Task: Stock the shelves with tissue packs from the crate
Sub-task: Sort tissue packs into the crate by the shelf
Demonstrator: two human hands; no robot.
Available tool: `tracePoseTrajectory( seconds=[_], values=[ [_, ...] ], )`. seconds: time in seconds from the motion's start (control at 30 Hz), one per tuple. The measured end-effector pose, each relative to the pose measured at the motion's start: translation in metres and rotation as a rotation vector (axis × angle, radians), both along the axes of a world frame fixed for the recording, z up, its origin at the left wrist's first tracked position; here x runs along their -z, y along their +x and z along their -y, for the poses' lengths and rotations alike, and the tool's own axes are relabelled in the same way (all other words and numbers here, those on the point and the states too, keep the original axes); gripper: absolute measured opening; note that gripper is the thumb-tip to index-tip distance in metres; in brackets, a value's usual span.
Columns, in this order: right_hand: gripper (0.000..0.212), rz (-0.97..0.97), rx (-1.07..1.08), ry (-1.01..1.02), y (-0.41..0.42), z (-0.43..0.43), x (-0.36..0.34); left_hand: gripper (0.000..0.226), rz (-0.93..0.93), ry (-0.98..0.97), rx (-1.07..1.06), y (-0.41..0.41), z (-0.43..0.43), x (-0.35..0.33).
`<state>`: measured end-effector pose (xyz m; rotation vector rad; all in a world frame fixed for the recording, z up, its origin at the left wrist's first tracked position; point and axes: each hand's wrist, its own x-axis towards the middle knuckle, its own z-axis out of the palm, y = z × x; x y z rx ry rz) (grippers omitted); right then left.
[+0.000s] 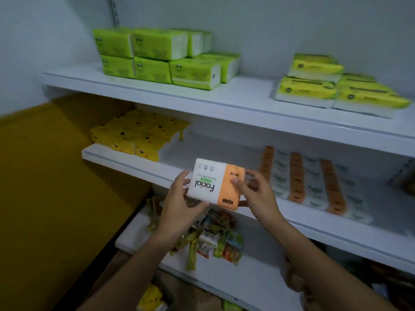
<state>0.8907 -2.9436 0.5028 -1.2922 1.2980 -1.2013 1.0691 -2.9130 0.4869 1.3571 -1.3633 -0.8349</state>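
Both hands pinch one white-and-orange plastic-wrapped tissue pack (216,184) at its ends, left hand (179,199) at 9 o'clock, right hand (256,194) at 3 o'clock. It hangs over the front edge of the white middle shelf (161,167), seemingly being squared up for the bare stretch between the yellow packs (137,134) and the matching orange-striped row (314,180).

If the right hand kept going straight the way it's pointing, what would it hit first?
Nothing soon, probably: the right hand, gripping the tissue pack, points at the bare stretch of the middle shelf, left of the orange-striped packs. Depth is hard to judge.
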Motion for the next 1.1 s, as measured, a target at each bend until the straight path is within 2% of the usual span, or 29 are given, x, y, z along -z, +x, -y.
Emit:
tracePoseTrajectory(
  seconds=[0.1,0.17,0.27,0.33,0.47,0.53,0.63,0.73,0.8,0.93,1.03,1.1],
  values=[
    [0.053,-0.009,0.086,-0.034,-0.04,0.008,0.008,0.071,0.031,-0.011,0.078,-0.044,0.024,0.013],
    [0.068,-0.028,0.052,-0.071,-0.069,0.01,0.019,0.064,0.074,-0.015,0.097,-0.073,0.038,0.022],
    [0.092,-0.152,-0.031,-0.105,-0.108,0.015,0.035,0.055,0.059,-0.008,0.129,-0.11,0.055,0.032],
    [0.101,-0.198,-0.03,-0.096,-0.129,0.022,0.048,0.05,0.061,-0.012,0.147,-0.131,0.065,0.041],
    [0.086,-0.167,0.037,-0.102,-0.156,0.037,0.067,0.051,0.066,0.011,0.194,-0.163,0.081,0.058],
    [0.09,-0.093,0.047,-0.113,-0.163,0.047,0.063,0.053,0.074,0.038,0.221,-0.175,0.092,0.062],
    [0.086,0.015,0.072,-0.146,-0.168,0.066,0.059,0.052,0.111,-0.03,0.172,-0.192,0.109,0.063],
    [0.082,0.145,0.16,-0.056,-0.178,0.087,0.064,0.059,0.171,-0.072,0.107,-0.204,0.116,0.06],
    [0.082,0.151,0.112,0.007,-0.19,0.099,0.062,0.06,0.208,-0.092,0.057,-0.204,0.124,0.057],
    [0.084,0.152,0.017,0.14,-0.205,0.119,0.051,0.047,0.094,-0.035,-0.017,-0.196,0.141,0.053],
    [0.062,0.271,0.116,0.194,-0.205,0.128,0.047,0.044,0.074,-0.015,0.034,-0.19,0.135,0.059],
    [0.045,0.251,0.128,0.216,-0.203,0.131,0.044,0.046,0.05,0.014,0.068,-0.186,0.129,0.063]
  ],
)
